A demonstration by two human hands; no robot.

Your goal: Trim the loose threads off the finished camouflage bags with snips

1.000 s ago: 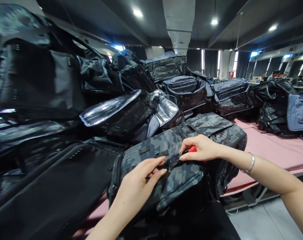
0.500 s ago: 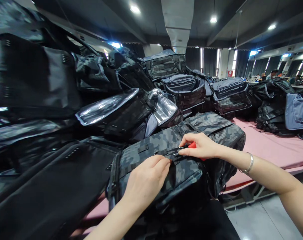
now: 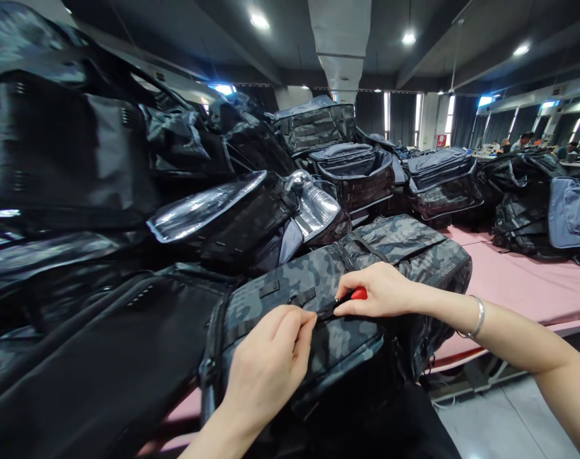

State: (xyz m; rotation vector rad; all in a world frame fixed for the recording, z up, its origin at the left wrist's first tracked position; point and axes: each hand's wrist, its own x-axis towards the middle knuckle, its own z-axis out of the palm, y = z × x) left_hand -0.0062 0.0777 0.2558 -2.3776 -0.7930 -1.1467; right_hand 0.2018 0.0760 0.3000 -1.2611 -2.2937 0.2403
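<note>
A grey-and-black camouflage bag [image 3: 399,239] lies in front of me, straps and small loops along its upper face. My right hand [image 3: 378,290] is closed around red-handled thread snips [image 3: 359,293], low over the bag's middle. Most of the snips is hidden by the fingers. Close by on the left, my left hand [image 3: 273,350] pinches with thumb and forefinger at the bag's front upper edge. What sits in that pinch is too small to tell. A short black loop [image 3: 303,297] shows just beyond the left fingers.
Black bags [image 3: 94,357] are heaped on my left and behind. One open bag shows a shiny silver lining [image 3: 208,207]. More bags [image 3: 440,182] stand along the pink tabletop [image 3: 524,280]. Several people sit far off at the right.
Both hands have shifted slightly toward me, the left also a little left. The snips have dropped lower with the right hand, and less of their blades shows.
</note>
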